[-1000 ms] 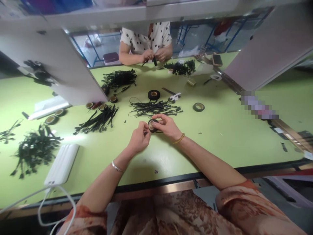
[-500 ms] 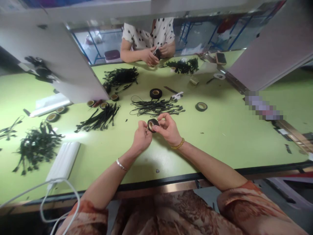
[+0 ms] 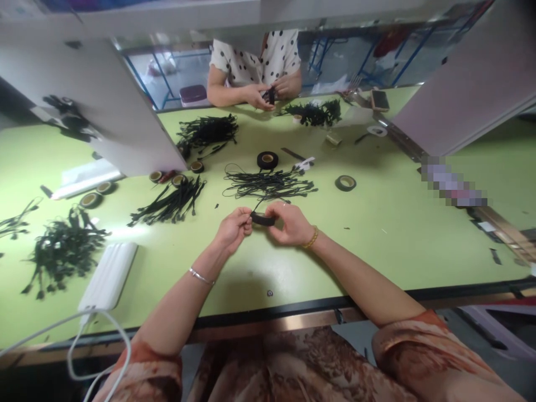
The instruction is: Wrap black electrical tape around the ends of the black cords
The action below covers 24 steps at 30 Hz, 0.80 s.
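A small roll of black tape [image 3: 263, 219] is held just above the green table [image 3: 377, 223], between both my hands. My right hand [image 3: 291, 223] grips the roll's right side with curled fingers. My left hand [image 3: 231, 229] pinches at its left edge, fingers closed; whether it holds the tape's end or a thin cable I cannot make out. Directly behind the roll lies a loose bundle of thin black cables [image 3: 268, 184].
More black cable piles [image 3: 170, 202] [image 3: 62, 248] [image 3: 207, 131] and tape rolls [image 3: 267, 160] [image 3: 345, 182] lie around. A white power bank [image 3: 109, 276] with a cord sits front left. A person in a dotted top [image 3: 255, 61] works opposite. White partitions [image 3: 104, 111] stand on both sides.
The tape roll has turned from facing me to lying edge-on. Both hands have shifted slightly with it and stay closed on it.
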Each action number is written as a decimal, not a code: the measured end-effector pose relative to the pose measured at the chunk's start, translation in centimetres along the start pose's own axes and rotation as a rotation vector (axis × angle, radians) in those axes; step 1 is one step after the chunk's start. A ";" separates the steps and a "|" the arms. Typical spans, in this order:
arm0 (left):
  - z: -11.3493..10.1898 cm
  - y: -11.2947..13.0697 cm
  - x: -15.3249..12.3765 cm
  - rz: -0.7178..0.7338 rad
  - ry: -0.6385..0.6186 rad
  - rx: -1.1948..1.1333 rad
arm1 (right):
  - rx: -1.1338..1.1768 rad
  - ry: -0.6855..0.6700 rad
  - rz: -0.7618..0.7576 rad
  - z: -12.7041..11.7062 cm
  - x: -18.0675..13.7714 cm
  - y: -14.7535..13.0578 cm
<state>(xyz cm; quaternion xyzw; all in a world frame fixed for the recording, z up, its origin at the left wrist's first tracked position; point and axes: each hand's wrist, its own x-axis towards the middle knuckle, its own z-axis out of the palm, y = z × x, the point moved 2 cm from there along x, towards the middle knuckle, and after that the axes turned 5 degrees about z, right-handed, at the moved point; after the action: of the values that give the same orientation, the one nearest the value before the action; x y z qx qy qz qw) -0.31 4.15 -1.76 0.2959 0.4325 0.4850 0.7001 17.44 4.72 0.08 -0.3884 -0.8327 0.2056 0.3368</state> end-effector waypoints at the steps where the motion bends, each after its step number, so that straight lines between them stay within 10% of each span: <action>1: 0.1 -0.1 0.0 0.012 0.002 0.024 | -0.026 -0.001 -0.018 0.1 0.0 0.1; 17: 0.2 -0.1 -0.5 0.076 0.068 0.249 | -0.136 0.034 -0.019 0.2 -0.1 -0.2; 24: 0.9 0.5 -1.4 0.441 -0.023 0.585 | 0.781 -0.033 0.539 1.3 0.3 0.2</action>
<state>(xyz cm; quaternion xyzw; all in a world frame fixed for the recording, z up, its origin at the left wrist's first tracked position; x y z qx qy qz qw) 0.09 3.03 -0.50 0.5752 0.4709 0.4766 0.4693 16.46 4.98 -0.81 -0.4317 -0.5678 0.5896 0.3790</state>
